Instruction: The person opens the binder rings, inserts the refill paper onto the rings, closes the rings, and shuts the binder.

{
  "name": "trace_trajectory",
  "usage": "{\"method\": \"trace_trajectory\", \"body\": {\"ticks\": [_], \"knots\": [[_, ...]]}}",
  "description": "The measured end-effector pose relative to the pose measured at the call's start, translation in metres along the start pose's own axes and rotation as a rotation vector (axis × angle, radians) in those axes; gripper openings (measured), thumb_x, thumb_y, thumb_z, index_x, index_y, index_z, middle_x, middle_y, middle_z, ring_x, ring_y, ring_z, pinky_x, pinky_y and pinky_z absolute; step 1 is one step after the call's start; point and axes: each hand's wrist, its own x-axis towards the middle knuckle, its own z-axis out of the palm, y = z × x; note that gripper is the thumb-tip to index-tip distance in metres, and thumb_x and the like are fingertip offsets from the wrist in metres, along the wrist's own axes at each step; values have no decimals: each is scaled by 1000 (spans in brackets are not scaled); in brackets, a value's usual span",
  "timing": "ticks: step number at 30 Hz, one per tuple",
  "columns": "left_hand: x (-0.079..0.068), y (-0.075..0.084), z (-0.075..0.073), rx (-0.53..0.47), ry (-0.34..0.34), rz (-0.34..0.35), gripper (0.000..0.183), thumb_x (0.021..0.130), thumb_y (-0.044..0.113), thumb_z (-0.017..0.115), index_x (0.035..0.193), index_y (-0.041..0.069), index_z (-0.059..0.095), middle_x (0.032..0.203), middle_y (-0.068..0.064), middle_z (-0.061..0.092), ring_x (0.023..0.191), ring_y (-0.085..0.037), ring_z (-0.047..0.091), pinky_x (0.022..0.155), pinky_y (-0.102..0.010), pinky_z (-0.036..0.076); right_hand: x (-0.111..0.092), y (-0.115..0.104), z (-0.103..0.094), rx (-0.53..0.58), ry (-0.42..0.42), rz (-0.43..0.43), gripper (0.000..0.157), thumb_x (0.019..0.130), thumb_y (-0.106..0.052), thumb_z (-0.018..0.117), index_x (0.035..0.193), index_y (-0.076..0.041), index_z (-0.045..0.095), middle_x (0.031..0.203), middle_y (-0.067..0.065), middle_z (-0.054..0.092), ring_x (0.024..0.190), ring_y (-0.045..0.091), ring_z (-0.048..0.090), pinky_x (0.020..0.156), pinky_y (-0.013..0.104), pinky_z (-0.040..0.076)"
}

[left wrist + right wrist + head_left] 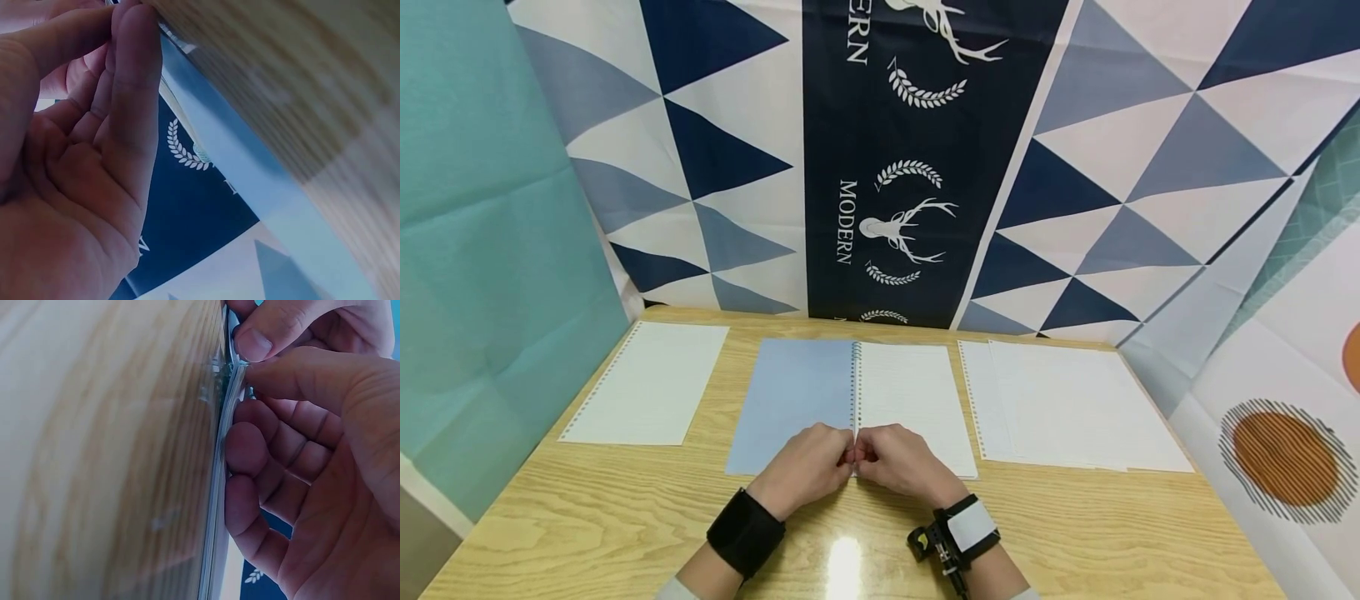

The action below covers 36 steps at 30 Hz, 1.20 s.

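An open ring binder (857,400) lies in the middle of the wooden table (625,508), its blue cover (790,400) to the left and lined white pages (913,400) to the right. Both hands meet at the near end of its spine rings (854,383). My left hand (808,465) pinches there with thumb and fingertips (128,37). My right hand (898,462) pinches the same spot, thumb (294,369) pressed against the edge of the page stack (219,487), other fingers curled under. The pinched part itself is hidden by the hands.
A single punched loose sheet (651,379) lies at the left of the table. A stack of loose white sheets (1067,404) lies to the right of the binder. A patterned blue and white cloth (910,167) hangs behind the table.
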Motion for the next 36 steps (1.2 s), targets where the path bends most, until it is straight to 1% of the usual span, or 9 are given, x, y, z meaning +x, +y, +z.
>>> {"method": "trace_trajectory", "body": {"ticks": [4,12,16,23,25,27,30,36], "knots": [[-1,1,0,17,-3,6,29,94,8,68,71,18,52,60,8,41,52,-3,33,53,-19,27,0,-1,0,-14,7,-15,18,92,-14,70,79,-24,62,65,-14,54,56,-2,43,53,17,35],[-1,1,1,46,37,12,32,94,10,68,69,19,50,58,9,38,50,-3,31,51,-18,25,1,-3,-1,24,-1,-51,16,94,-8,66,81,-17,64,68,-11,55,58,-1,43,54,16,35],[-2,1,1,34,33,8,34,96,11,67,68,18,49,58,9,35,50,-4,29,51,-19,24,1,-3,-1,33,-5,-51,15,95,-8,66,82,-17,65,69,-11,58,57,0,44,54,16,37],[-3,1,-2,-49,-10,-26,35,95,6,63,66,17,47,57,8,29,49,-5,25,51,-19,20,1,-4,-3,44,-26,-26,17,96,-10,64,81,-18,65,68,-11,58,55,0,45,52,16,37],[-4,1,-3,-60,-16,-31,38,95,4,61,65,18,43,57,8,27,49,-6,23,52,-20,20,1,-5,-3,41,-26,-26,18,96,-9,64,81,-18,65,68,-11,58,55,0,45,52,16,37],[-4,1,-3,-61,-16,-34,40,95,3,60,64,19,40,56,8,25,49,-6,21,52,-20,19,2,-5,-3,32,-26,-28,18,96,-8,64,81,-18,64,68,-10,57,55,0,45,52,16,37],[-5,2,-2,-56,-10,-24,41,97,3,58,64,19,38,56,7,23,48,-6,20,53,-20,19,2,-5,-2,12,-22,-31,18,96,-7,63,80,-17,63,68,-10,56,55,1,44,52,17,37],[-6,2,-1,-39,-4,-5,36,99,5,56,67,17,44,57,6,25,48,-6,22,53,-19,19,0,-6,-2,-11,-16,-47,19,97,-9,63,80,-18,60,68,-10,53,56,1,43,53,16,36]]}}
